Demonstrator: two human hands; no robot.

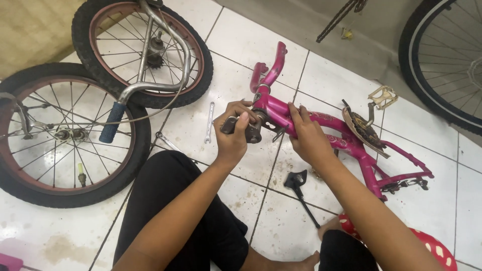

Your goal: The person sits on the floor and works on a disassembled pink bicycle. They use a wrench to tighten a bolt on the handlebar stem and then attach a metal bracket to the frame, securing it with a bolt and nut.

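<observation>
1. Hands first: our left hand [232, 134] is wrapped tight around a grey metal tool [241, 128] pressed to the head tube of the pink bicycle frame [321, 125]; our right hand [307, 135] grips the frame's main tube just behind that, fingers curled over the top.
2. The frame lies on its side on the white tiled floor [241, 50], fork [271, 68] pointing away from us, chainring [364, 129] and pedal [382, 96] to the right.
3. A small spanner [209, 122] lies on the tiles just left of our left hand; a black kickstand [300, 189] lies near our knees.
4. Two loose wheels [65, 135] sit to the left, with the handlebar [150, 75] resting across them.
5. Risk, as we judge it: the tool could slip off the fitting if our right hand lets the frame roll on the smooth tile, and our knuckles would hit the tube.
6. The frame is braced only by that one hand, so a hard push could slide it towards the chainring's teeth.
7. Small parts freed from the head tube could roll away under the wheels.
</observation>
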